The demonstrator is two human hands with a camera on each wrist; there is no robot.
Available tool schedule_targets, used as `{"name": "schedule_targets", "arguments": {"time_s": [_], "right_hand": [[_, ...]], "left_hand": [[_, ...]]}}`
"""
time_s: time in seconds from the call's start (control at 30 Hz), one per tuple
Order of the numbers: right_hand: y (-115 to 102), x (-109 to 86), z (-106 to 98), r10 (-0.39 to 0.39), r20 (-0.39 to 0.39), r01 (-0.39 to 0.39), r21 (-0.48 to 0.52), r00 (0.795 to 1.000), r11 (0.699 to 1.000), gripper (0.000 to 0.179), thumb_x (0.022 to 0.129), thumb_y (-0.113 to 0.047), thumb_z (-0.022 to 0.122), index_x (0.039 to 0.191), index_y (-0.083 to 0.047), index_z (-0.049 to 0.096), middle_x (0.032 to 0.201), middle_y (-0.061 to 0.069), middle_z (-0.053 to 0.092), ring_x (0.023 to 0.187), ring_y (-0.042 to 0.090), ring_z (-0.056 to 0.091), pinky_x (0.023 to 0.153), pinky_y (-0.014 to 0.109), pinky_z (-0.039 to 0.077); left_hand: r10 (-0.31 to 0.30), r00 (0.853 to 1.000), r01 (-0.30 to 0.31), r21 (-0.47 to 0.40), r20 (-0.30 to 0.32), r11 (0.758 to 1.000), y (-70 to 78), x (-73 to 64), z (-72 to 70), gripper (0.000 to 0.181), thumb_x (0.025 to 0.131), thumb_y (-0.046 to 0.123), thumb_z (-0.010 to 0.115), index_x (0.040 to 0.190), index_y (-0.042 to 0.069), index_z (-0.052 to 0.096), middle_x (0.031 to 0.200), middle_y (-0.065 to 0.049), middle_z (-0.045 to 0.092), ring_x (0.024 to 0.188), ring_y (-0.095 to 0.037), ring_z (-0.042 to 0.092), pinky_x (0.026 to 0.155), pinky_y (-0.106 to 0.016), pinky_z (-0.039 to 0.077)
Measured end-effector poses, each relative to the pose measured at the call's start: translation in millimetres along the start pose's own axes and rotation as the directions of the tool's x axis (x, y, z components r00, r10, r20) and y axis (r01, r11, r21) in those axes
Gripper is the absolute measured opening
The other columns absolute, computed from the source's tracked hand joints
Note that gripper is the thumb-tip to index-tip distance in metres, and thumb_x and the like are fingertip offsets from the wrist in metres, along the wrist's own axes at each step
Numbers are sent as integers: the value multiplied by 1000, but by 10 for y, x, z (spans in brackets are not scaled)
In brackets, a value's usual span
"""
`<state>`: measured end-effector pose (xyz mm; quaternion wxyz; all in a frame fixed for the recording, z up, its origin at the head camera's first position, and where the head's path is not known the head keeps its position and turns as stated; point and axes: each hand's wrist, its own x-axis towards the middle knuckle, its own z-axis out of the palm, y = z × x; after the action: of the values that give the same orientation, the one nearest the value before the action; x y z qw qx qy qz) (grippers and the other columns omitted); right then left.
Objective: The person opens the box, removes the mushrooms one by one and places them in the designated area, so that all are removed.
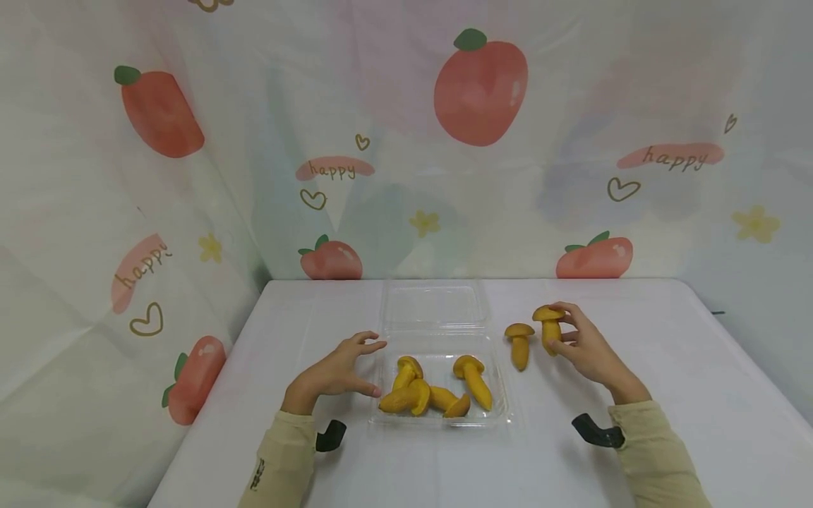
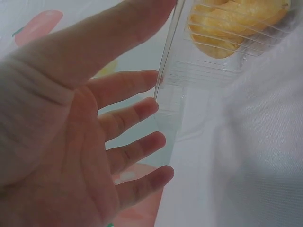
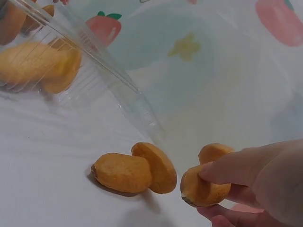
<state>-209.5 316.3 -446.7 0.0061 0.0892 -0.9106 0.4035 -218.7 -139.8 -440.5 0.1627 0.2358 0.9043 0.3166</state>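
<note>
My right hand [image 1: 589, 347] pinches a yellow-brown mushroom [image 1: 550, 330] between thumb and fingers, cap toward the back of the table. Just left of it another mushroom [image 1: 520, 347] lies on the white cloth. A clear plastic clamshell box [image 1: 502, 416] stands lid-open in the middle, with several mushrooms [image 1: 473, 381] inside. At the box's left side is my left hand [image 1: 336, 368], its fingers spread and holding nothing. In the left wrist view, fingertips [image 2: 150, 105] reach the box's edge; whether they touch it I cannot tell. The right wrist view shows the held mushroom's stem [image 3: 203, 189] under the thumb.
The box's clear lid [image 1: 435, 305] lies folded back toward the rear of the white table [image 1: 686, 331]. A fruit-printed cloth [image 1: 406, 92] hangs behind and along the left side. A black strap end [image 1: 597, 432] sticks out by the right wrist.
</note>
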Motion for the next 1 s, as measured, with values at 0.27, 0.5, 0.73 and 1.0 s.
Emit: {"name": "schedule_targets", "arguments": {"time_s": [0.27, 0.5, 0.73, 1.0], "right_hand": [[114, 20, 29, 49, 21, -49, 5, 999, 999, 66, 96, -3, 64, 150, 3, 26, 144, 34, 41, 115, 50, 58, 97, 59, 53], [185, 9, 40, 62, 34, -62, 12, 998, 998, 65, 94, 0, 64, 147, 6, 27, 142, 35, 41, 111, 49, 60, 91, 49, 57], [248, -2, 56, 92, 56, -93, 19, 994, 995, 63, 92, 4, 65, 143, 7, 29, 136, 37, 44, 108, 48, 60, 82, 39, 57], [299, 7, 80, 109, 66, -108, -13, 992, 994, 62, 92, 1, 67, 143, 4, 31, 137, 36, 45, 112, 50, 57, 86, 46, 56]], "left_hand": [[-10, 1000, 10, -10, -3, 1000, 10, -8, 4, 88, 78, 25, 89, 153, 12, 45, 164, -13, 31, 151, -40, 27, 118, -67, 30], [-21, 1000, 21, -4, -6, 1000, 15, -13, 15, 89, 78, 25, 89, 154, 12, 44, 164, -13, 31, 151, -40, 27, 119, -65, 30], [-36, 999, 36, -14, -4, 999, 33, -14, 13, 89, 78, 25, 89, 154, 12, 44, 164, -12, 31, 151, -39, 27, 119, -65, 30], [-45, 999, 45, -5, -7, 999, 39, -18, 12, 89, 78, 26, 88, 154, 12, 43, 164, -12, 30, 151, -39, 27, 117, -67, 31]]}}
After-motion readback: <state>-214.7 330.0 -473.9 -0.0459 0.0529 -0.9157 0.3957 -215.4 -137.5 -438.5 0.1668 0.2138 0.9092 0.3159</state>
